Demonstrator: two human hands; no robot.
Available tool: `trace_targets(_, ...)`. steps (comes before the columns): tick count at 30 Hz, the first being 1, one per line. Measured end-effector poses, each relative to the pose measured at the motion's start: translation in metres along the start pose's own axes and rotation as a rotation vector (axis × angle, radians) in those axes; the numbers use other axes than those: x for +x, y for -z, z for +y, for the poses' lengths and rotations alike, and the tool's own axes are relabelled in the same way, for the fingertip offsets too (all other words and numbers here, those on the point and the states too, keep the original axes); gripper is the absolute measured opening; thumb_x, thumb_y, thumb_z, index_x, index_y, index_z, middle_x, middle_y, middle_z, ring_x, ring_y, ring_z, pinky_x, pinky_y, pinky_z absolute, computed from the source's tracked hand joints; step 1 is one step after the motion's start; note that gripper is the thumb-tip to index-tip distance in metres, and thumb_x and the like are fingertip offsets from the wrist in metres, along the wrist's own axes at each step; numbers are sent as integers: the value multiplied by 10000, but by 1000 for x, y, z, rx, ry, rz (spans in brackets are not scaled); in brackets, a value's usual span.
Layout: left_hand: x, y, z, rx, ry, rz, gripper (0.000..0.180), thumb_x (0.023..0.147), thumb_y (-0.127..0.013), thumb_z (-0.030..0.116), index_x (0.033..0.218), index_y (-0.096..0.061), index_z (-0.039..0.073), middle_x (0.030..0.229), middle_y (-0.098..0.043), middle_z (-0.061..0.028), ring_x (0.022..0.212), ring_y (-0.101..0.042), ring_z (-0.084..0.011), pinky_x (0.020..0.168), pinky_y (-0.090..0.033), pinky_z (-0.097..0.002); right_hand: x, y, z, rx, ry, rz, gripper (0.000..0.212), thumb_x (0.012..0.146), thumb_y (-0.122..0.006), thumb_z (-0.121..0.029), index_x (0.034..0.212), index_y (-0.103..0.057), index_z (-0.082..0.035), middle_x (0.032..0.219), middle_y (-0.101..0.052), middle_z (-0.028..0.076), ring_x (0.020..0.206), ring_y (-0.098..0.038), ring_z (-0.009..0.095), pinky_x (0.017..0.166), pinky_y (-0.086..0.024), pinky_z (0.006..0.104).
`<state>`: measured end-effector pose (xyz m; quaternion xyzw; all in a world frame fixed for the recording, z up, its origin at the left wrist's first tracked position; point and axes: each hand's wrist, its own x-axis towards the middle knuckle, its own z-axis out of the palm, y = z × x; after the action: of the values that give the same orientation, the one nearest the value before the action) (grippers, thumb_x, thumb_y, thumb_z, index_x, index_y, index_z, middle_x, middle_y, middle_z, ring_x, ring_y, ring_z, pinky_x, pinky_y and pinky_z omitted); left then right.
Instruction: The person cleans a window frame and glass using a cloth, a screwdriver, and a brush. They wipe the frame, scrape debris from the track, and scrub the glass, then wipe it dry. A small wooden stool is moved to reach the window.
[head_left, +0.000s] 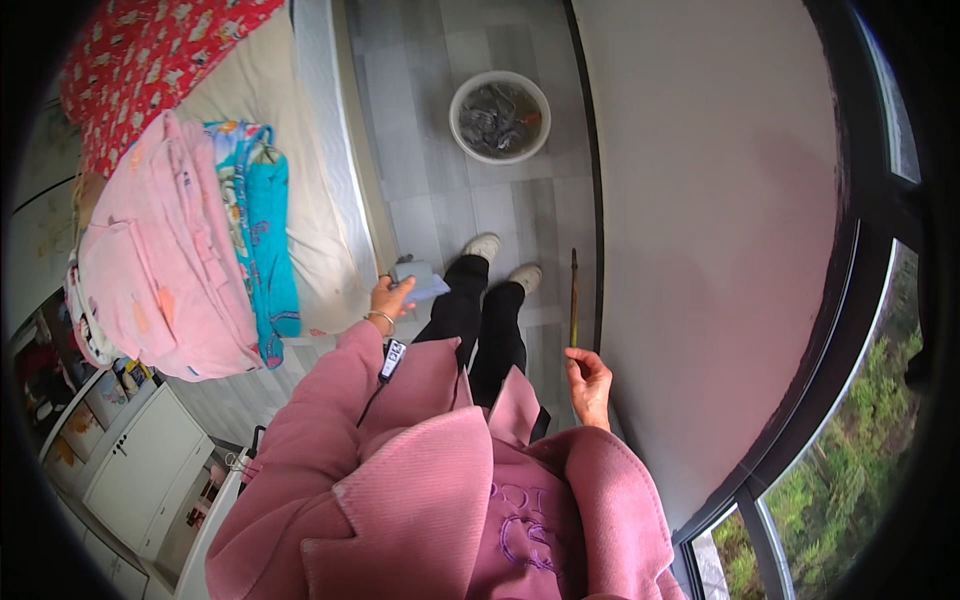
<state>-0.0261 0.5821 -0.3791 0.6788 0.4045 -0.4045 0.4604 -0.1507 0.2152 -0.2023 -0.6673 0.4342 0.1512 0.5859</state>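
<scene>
A person (420,510) is standing indoors.
The left hand (389,299) is holding a blue-grey cloth-like piece (424,283) near the bed (318,215); the right hand (590,385) is pinching a stick (574,300) (greenish where held) beside the wall (710,240).

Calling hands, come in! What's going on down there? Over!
Left hand holding grey-blue cloth. Right hand pinching thin stick, tip pointing away. White bucket ahead, beyond shoes.
</scene>
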Motion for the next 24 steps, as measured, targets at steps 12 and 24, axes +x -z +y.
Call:
trace_targets(12,-100,-99,112,389,-565,-749,409,923,-660,150,1311,-572,57,1156,-650,-107,825,-662,-144,660,-516,-268,-80,1,-70,242,120,154,192,941,-664,-89,1112,-689,-5,975,-711,50,905,-644,109,828,-520,263)
trace_targets(24,-410,-263,196,552,-1197,-1707,153,883,-600,-73,1012,-656,-14,1059,-630,-167,895,-667,-236,800,-557,-328,-231,122,-36,702,557,723,464,970,-597,-91,1416,-477,-50,935,-679,66,780,-621,97,739,-539,256)
